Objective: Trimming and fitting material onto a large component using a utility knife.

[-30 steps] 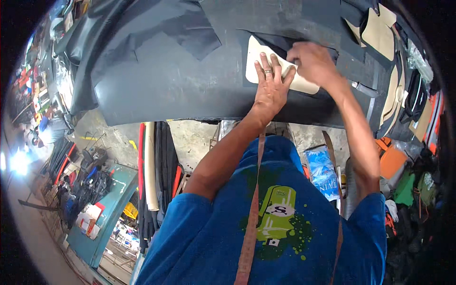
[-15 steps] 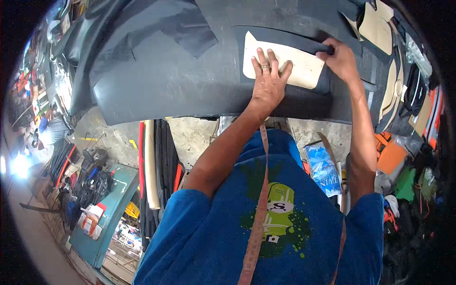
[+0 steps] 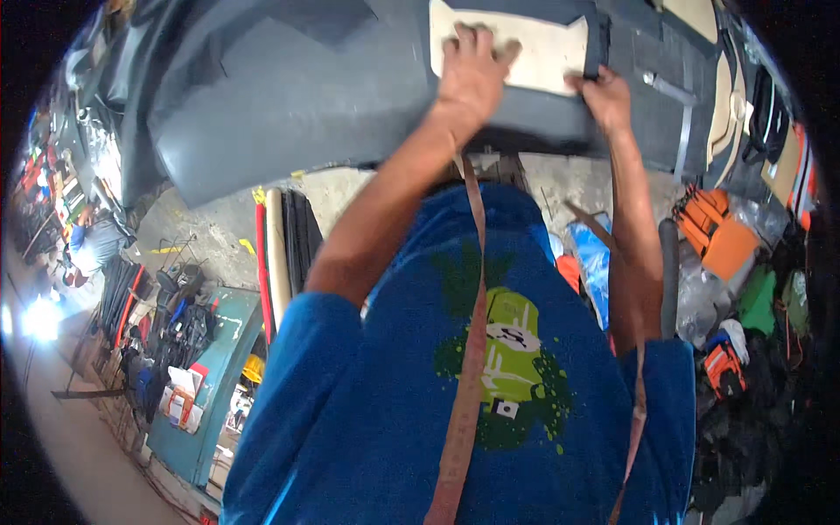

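Toward one o'clock, a cream panel (image 3: 551, 52) lies on black sheeting (image 3: 297, 105). The left hand (image 3: 472, 70), between twelve and one, is spread over it; the right hand (image 3: 605, 94), between one and two, is at its four-o'clock corner. A pink measuring tape (image 3: 465, 411) hangs toward six, a teal board (image 3: 226, 346) shows at eight, a bright light (image 3: 41, 319) glows near nine.

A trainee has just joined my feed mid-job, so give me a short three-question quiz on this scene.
1. Which hand lies spread on the cream panel? A: left; B: right; C: neither.
2. True or false: the right hand is at the panel's lower right corner.
3. Fill in the colour: the pink measuring tape hangs over a ____ shirt.

Key: 1. A, the left hand. 2. True. 3. Blue.
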Demonstrator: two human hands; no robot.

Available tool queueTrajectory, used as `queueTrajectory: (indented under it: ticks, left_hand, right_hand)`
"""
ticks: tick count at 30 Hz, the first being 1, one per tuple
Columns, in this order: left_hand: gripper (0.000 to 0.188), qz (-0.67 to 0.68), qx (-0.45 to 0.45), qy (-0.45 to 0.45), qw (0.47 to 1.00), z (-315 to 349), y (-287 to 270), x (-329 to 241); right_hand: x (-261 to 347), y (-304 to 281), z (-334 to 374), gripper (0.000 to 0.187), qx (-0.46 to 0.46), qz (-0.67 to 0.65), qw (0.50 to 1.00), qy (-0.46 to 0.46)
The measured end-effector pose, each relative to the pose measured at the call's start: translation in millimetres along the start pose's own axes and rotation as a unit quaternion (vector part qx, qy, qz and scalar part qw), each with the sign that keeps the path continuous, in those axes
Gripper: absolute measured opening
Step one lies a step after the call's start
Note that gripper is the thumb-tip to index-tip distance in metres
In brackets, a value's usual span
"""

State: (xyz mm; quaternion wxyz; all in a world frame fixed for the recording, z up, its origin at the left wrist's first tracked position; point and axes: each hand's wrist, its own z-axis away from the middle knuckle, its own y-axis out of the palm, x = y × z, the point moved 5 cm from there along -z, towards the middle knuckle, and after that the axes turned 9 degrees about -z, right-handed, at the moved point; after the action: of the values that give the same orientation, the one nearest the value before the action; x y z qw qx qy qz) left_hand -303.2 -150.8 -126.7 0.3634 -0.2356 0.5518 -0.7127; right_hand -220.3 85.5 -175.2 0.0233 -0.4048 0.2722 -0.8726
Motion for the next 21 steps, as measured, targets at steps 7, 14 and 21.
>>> queueTrajectory:
  ticks: [7, 14, 21]
  left_hand:
    - [0.051, 0.062, -0.113, 0.131, 0.983, 21.1, 12.6, 97.4]
    - [0.051, -0.010, -0.135, 0.136, 0.981, 25.6, 15.2, 91.9]
    - [0.051, -0.035, -0.206, 0.157, 0.965, 26.9, 20.5, 97.2]
  right_hand:
    - [29.1, -0.3, 21.1, 0.049, -0.020, 0.005, 1.000, -0.006]
    - [16.3, 1.6, 22.3, 0.064, -0.078, -0.015, 0.996, -0.038]
    - [10.1, 3.7, 15.6, 0.070, -0.060, -0.021, 0.997, -0.047]
